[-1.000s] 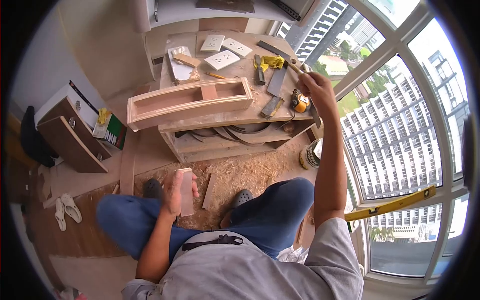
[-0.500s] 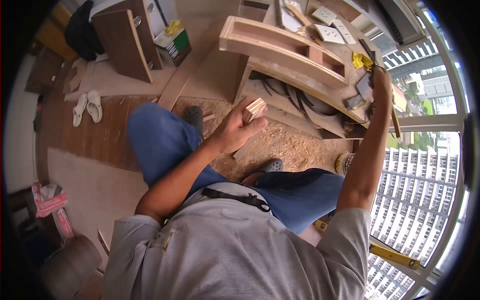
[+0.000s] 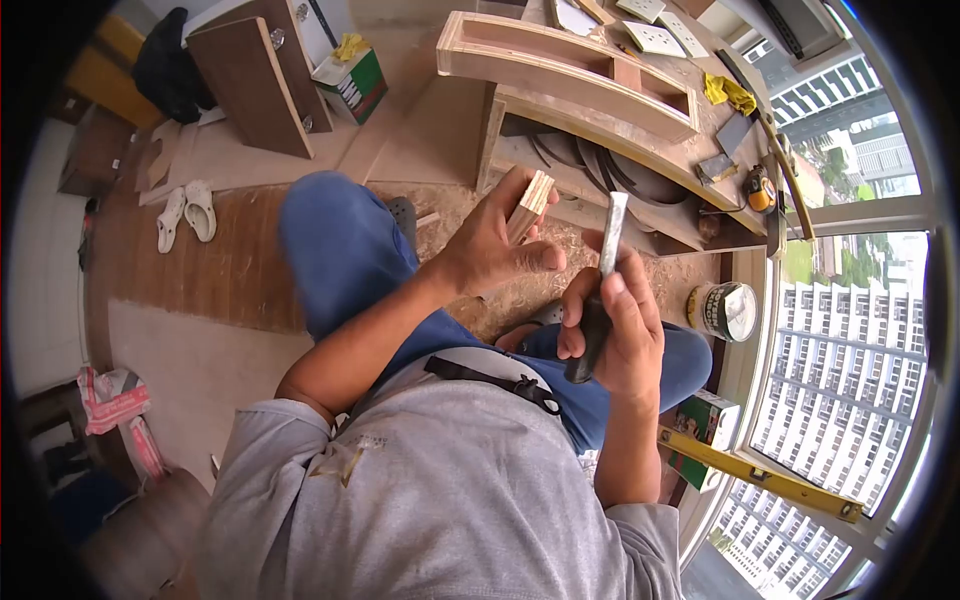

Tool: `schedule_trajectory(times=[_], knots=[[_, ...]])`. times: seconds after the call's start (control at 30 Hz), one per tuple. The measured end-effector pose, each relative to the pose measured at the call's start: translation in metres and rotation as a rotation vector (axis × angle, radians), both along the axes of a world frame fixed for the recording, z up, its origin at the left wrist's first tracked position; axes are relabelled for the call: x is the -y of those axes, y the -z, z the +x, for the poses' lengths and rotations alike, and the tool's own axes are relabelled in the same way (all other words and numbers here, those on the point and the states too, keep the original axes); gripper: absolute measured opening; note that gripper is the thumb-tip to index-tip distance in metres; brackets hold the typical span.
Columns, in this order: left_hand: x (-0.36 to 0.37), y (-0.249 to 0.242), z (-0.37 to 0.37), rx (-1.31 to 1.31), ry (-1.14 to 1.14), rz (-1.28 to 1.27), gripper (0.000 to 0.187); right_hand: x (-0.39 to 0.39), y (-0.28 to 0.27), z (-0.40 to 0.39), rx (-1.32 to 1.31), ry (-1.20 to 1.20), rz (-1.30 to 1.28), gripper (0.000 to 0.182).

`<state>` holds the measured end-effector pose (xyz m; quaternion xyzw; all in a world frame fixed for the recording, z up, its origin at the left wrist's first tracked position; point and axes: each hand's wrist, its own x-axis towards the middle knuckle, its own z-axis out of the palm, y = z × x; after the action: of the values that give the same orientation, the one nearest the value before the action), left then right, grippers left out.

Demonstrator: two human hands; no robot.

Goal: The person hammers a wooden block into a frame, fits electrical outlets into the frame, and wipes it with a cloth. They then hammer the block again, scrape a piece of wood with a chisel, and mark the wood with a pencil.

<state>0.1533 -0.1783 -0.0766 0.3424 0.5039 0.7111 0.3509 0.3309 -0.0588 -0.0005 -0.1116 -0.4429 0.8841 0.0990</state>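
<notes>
My left hand is closed on a small plywood block, its layered edge pointing up past the fingers. Close by on the right, my right hand grips a chisel by its dark handle, the metal blade upright with its flat tip on top. The chisel and the block are apart. Beyond both hands, a curved plywood frame with open compartments rests on the workbench.
On the bench lie socket plates, a yellow cloth and a tape measure. At right are a white bucket and a yellow spirit level by the window. Wood shavings cover the floor; pale clogs sit left.
My right hand has come back from the bench's right side and now holds the chisel near my left hand. My left hand has shifted slightly to the right with the plywood block.
</notes>
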Motion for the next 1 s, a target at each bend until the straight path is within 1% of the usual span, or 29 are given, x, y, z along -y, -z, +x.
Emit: schedule_trajectory(times=[0.07, 0.1, 0.13, 0.2, 0.23, 0.3, 0.33, 0.37, 0.4, 0.43, 0.47, 0.53, 0.57, 0.63, 0.7, 0.8, 0.87, 0.93, 1.0], knots=[[0.004, -0.005, -0.001, -0.045, -0.039, -0.022, 0.086, 0.002, -0.002, -0.001, 0.209, -0.042, 0.366, 0.035], [0.005, -0.006, -0.003, -0.191, -0.044, -0.075, 0.088, 0.004, -0.003, -0.002, 0.275, -0.086, 0.396, 0.033], [0.006, -0.008, -0.004, -0.335, -0.047, -0.131, 0.09, 0.011, 0.012, -0.005, 0.236, -0.026, 0.356, 0.032], [0.009, -0.012, -0.002, -0.315, -0.035, -0.152, 0.091, 0.01, 0.021, -0.008, 0.131, -0.122, 0.409, 0.033], [0.009, -0.014, -0.002, -0.298, -0.027, -0.165, 0.092, 0.012, 0.018, -0.008, 0.131, -0.121, 0.407, 0.033], [0.012, -0.01, -0.003, -0.311, -0.051, -0.174, 0.093, 0.019, 0.007, -0.008, 0.2, -0.105, 0.263, 0.038], [0.012, -0.008, -0.004, -0.326, -0.074, -0.18, 0.093, 0.018, 0.006, -0.008, 0.203, -0.106, 0.26, 0.038], [0.013, -0.009, -0.006, -0.324, -0.075, -0.182, 0.093, 0.014, 0.006, -0.009, 0.21, -0.148, 0.241, 0.042], [0.015, -0.01, -0.009, -0.347, -0.03, -0.231, 0.093, 0.012, 0.006, -0.011, 0.217, -0.19, 0.222, 0.045], [0.017, -0.01, -0.01, -0.369, 0.017, -0.283, 0.092, 0.014, 0.01, -0.012, 0.239, -0.166, 0.32, 0.048], [0.017, -0.007, -0.007, -0.364, 0.02, -0.287, 0.092, 0.013, 0.011, -0.013, 0.244, -0.166, 0.315, 0.048], [0.016, 0.001, -0.002, -0.093, 0.023, -0.121, 0.09, 0.011, 0.014, -0.014, 0.137, -0.245, 0.084, 0.049], [0.018, 0.001, -0.002, -0.091, 0.023, -0.125, 0.09, 0.014, 0.013, -0.015, 0.205, -0.21, 0.138, 0.05], [0.021, 0.001, -0.004, -0.166, 0.011, -0.184, 0.089, 0.016, 0.016, -0.016, 0.194, -0.198, 0.125, 0.048], [0.019, 0.009, -0.002, -0.121, 0.03, -0.168, 0.089, 0.019, 0.019, -0.016, 0.181, -0.182, 0.109, 0.045], [0.019, 0.01, -0.002, -0.073, 0.045, -0.139, 0.087, 0.018, 0.02, -0.016, 0.208, -0.163, 0.166, 0.044], [0.018, 0.009, -0.001, -0.069, 0.047, -0.133, 0.086, 0.012, 0.016, -0.015, 0.228, -0.236, 0.17, 0.044], [0.017, 0.01, 0.003, -0.016, 0.052, -0.123, 0.086, 0.011, 0.016, -0.015, 0.242, -0.24, 0.185, 0.044], [0.018, 0.013, 0.002, -0.038, 0.054, -0.128, 0.086, 0.009, 0.018, -0.015, 0.254, -0.242, 0.201, 0.044]])
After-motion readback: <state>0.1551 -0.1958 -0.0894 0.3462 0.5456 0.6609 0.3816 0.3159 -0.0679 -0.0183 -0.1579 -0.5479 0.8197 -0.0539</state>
